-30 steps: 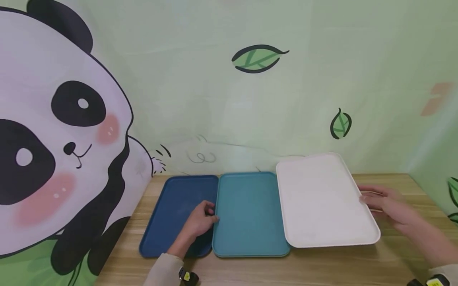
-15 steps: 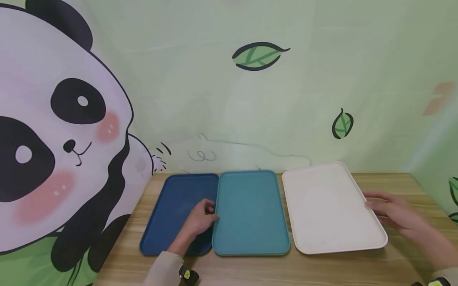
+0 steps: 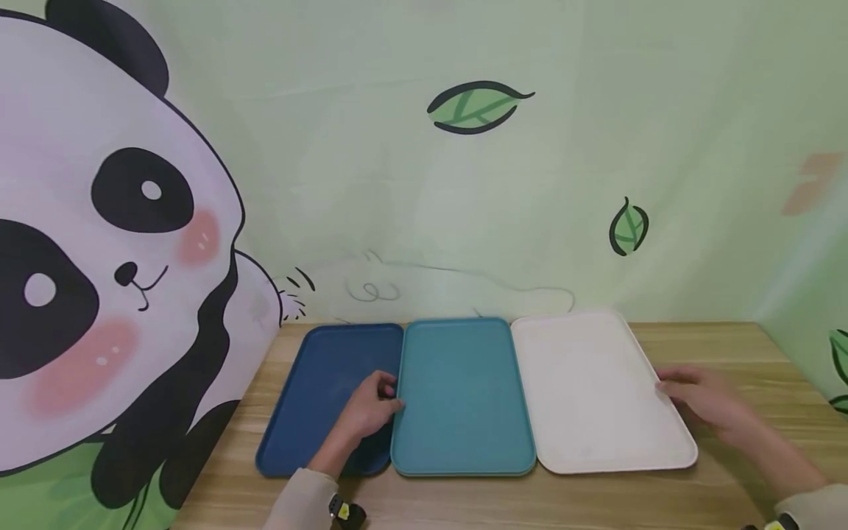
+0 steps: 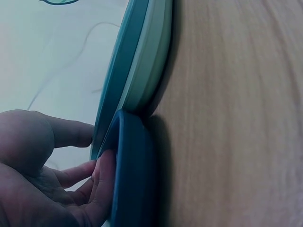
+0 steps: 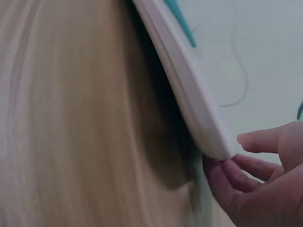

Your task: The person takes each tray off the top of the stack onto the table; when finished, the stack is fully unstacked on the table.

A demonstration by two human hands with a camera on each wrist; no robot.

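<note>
Three trays lie side by side: a dark blue tray (image 3: 324, 390), a teal tray (image 3: 464, 397) and a white tray (image 3: 599, 397). My left hand (image 3: 371, 406) reaches over the blue tray and pinches the teal tray's left rim, thumb on top and fingers curled beside the blue rim (image 4: 125, 156). Beneath the teal tray, a pale green tray (image 4: 149, 56) shows in the left wrist view. My right hand (image 3: 705, 397) holds the white tray's right edge, with the fingers under it (image 5: 222, 182) and the thumb over the rim. A dark shadow shows below that edge.
The wood-grained table (image 3: 742, 353) extends in front of the trays and to their right. Behind it stands a pale green wall (image 3: 371, 184) with a printed panda (image 3: 212, 177) and leaves. The trays' far edges are close to this wall.
The white tray has come down from above the teal tray's right edge, shifted right, then moved back left against it. My right hand moved with it; the left hand stayed at the teal rim.
</note>
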